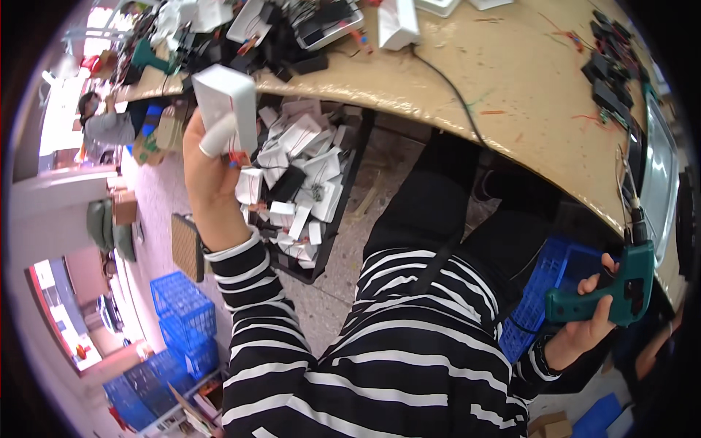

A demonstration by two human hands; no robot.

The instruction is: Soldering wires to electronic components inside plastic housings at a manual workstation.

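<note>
Cluttered with black parts, white boxes and loose wires, a tan workbench (511,80) curves across the top of the view, with speckled floor below its edge. Under the bench's near edge sits a black bin (343,190) heaped with white adapters and wires. The left hand (212,179) is raised just in front of that bin, fingers wrapped around a white adapter block (228,102); the block's long axis runs roughly upright, its top end tipped up towards the bench edge, and a white-covered finger presses against its face. Well to the right, below the bench's right end, the right hand (588,321) is closed on the handle of a green electric screwdriver (621,285). The handle lies sideways while the tip points up towards the bench. Just left of that hand stands a blue crate (555,270).
</note>
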